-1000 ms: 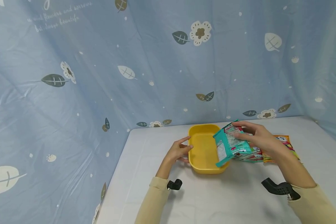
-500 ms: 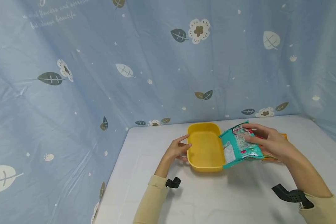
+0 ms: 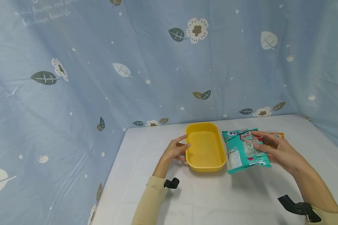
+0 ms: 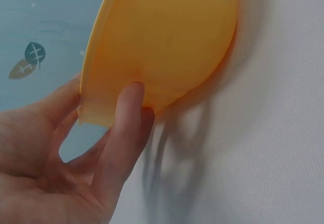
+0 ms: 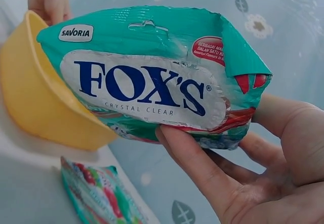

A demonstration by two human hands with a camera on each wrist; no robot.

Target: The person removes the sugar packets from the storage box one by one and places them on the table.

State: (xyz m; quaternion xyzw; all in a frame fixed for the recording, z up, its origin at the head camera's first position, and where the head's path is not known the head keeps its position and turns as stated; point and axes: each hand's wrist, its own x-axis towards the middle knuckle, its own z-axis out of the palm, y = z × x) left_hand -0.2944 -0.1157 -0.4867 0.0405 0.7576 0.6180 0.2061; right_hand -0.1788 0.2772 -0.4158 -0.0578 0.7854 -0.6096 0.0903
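Teal Fox's candy bag [image 3: 246, 151] now lying lower, just right of the yellow plastic tub [image 3: 205, 147] rather than over it, being gripped by the right hand [image 3: 279, 151] with fingers curled around it, left hand [image 3: 174, 150] pinching the tub's left rim.

1. Both arms wear pale yellow long sleeves: the left sleeve [image 3: 150, 201] at 7 o'clock of the head view, the right sleeve [image 3: 330, 217] at 5 o'clock.
2. A small black camera mount [image 3: 171, 183] sits at the left cuff.
3. A larger black perforated mount [image 3: 297, 208] sits at the right cuff.
4. The left hand [image 3: 174, 151] and right hand [image 3: 281, 152] are bare, without rings.
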